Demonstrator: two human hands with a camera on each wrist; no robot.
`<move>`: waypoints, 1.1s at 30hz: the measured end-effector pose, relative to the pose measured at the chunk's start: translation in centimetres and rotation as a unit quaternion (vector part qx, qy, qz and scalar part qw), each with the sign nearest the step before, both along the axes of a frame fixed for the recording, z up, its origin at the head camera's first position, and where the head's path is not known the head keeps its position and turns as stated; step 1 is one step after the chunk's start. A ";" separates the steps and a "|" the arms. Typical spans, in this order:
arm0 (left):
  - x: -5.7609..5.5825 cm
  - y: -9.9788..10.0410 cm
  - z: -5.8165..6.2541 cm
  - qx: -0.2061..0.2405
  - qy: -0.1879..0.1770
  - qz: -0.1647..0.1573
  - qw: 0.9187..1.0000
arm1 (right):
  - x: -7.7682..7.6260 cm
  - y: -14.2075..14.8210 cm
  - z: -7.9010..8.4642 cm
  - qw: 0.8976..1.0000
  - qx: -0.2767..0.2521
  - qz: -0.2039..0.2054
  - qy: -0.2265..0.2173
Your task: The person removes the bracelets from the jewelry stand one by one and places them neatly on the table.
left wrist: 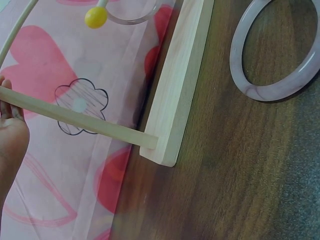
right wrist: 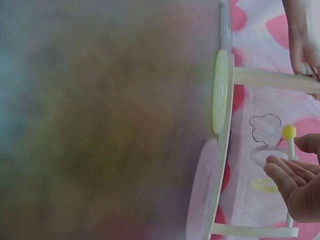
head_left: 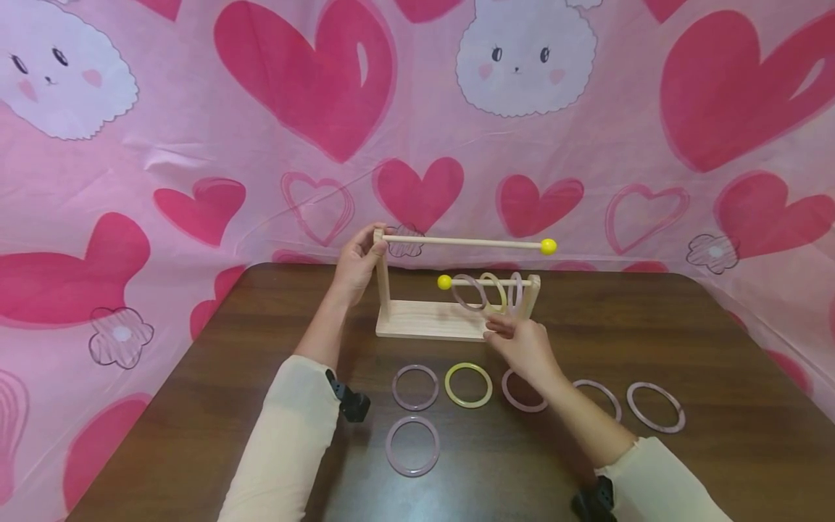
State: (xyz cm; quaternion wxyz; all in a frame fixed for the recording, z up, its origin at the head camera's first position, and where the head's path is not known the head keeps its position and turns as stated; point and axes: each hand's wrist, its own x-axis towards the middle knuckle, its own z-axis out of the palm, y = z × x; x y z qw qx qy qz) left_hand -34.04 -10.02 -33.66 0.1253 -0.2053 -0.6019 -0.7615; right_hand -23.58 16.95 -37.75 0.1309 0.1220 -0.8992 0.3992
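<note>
My left hand (head_left: 355,268) grips the top of the left post of a pale wooden bangle rack (head_left: 417,321), thumb in front of the post. The rack has a long upper rod (head_left: 463,241) and a shorter lower rod, each ending in a yellow ball. On the lower rod hang a purple bangle (head_left: 455,291), a yellow bangle (head_left: 504,296) and a pale purple bangle (head_left: 519,290). My right hand (head_left: 525,346) is just below these bangles, its fingers extended and the thumb apart in the right wrist view. The upper rod carries no bangles.
On the brown table (head_left: 261,420) in front of the rack lie a yellow bangle (head_left: 448,384) and several purple ones, among them a front bangle (head_left: 412,473) and a far right bangle (head_left: 681,419). A pink heart-patterned cloth (head_left: 313,130) hangs behind the table.
</note>
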 end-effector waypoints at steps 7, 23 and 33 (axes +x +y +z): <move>0.0 0.0 0.0 0.002 0.001 -0.001 1.000 | -1.5 0.2 0.5 1.000 0.010 -0.007 -0.018; 0.0 -0.1 -0.1 0.010 -0.002 -0.003 1.000 | -4.4 -0.3 1.1 0.999 0.033 -0.037 -0.010; -0.1 0.0 0.0 -0.004 -0.003 0.001 1.000 | -5.1 -0.9 1.4 0.995 0.043 -0.084 0.015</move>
